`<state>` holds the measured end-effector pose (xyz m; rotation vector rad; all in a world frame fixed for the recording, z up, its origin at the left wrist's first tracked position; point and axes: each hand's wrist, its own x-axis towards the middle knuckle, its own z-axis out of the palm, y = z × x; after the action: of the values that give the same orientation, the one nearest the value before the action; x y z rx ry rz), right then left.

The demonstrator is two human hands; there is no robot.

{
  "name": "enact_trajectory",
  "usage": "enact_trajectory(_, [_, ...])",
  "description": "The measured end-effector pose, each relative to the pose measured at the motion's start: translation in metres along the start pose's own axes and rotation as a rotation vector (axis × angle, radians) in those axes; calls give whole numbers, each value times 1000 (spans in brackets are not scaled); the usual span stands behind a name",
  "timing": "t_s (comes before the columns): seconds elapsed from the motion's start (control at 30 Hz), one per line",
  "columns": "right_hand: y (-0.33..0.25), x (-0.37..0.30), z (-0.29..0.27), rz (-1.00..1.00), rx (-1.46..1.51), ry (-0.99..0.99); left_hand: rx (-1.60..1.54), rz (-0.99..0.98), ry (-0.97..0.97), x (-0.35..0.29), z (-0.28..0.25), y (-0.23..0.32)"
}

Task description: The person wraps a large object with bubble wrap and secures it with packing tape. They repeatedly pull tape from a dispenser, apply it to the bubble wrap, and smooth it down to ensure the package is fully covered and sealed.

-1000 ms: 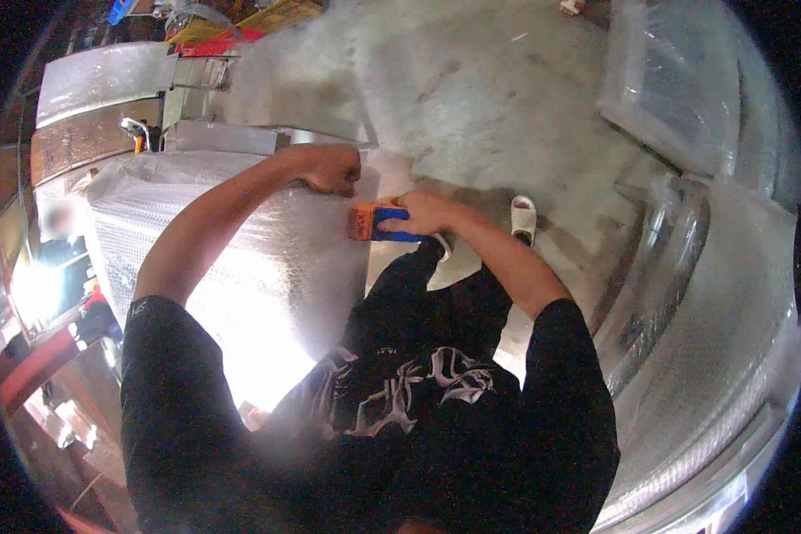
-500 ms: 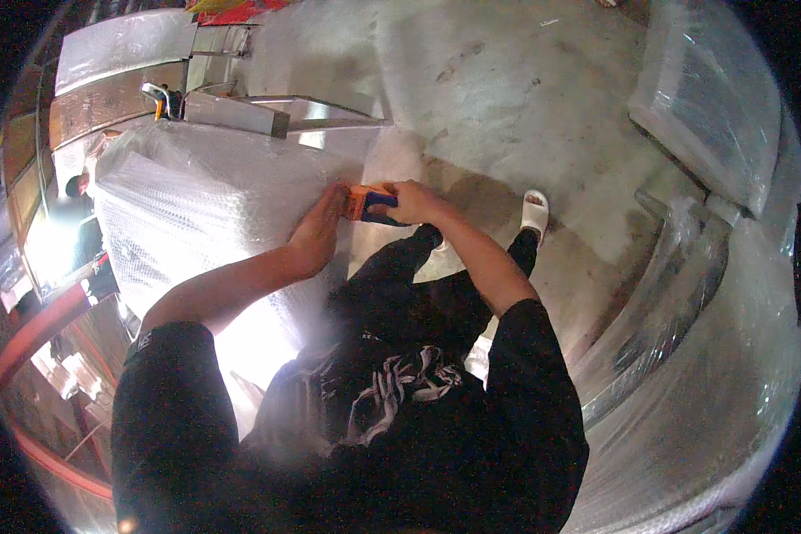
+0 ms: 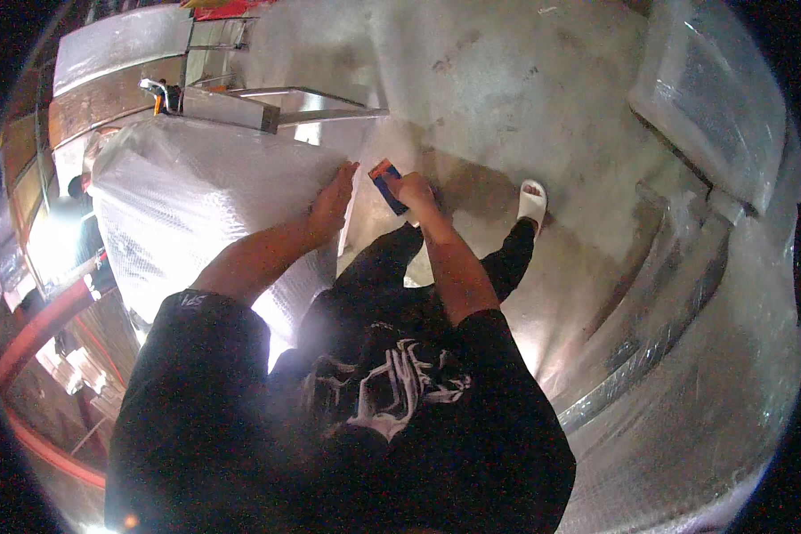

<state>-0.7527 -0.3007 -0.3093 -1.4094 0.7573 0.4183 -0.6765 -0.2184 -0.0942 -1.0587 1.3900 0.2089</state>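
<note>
A large upright block in bubble wrap (image 3: 209, 191) stands to my left. My left hand (image 3: 334, 198) lies along its right edge, fingers stretched out and holding nothing. Just right of that edge, my right hand (image 3: 416, 191) is closed round a small orange-and-blue hand tool (image 3: 388, 189), tilted and held apart from the wrap. Its exact kind is too blurred to make out.
A silvery metal frame (image 3: 329, 113) and a clamp-like item (image 3: 163, 96) sit beyond the block. Plastic-wrapped panels (image 3: 712, 107) stand at the right. Red metal bars (image 3: 44, 334) cross the lower left, near another person (image 3: 82, 187). Concrete floor (image 3: 489, 80) lies ahead.
My right hand has drawn the orange-and-blue tool slightly away from my left hand and turned it. My left hand has straightened its fingers along the block's edge.
</note>
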Motion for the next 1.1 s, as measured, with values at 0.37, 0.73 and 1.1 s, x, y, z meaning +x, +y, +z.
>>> enact_trajectory(0.37, [171,-77,-172,309,399,352,-1040,-129,390,-18,-48,38])
enact_trajectory(0.73, [-54,-211,-132,-272,6,-91,-204,-260,-97,-271,24,164])
enact_trajectory(1.1, [-130,-293,85,-614,-79,-348,-202,-273,50,-278,60,215])
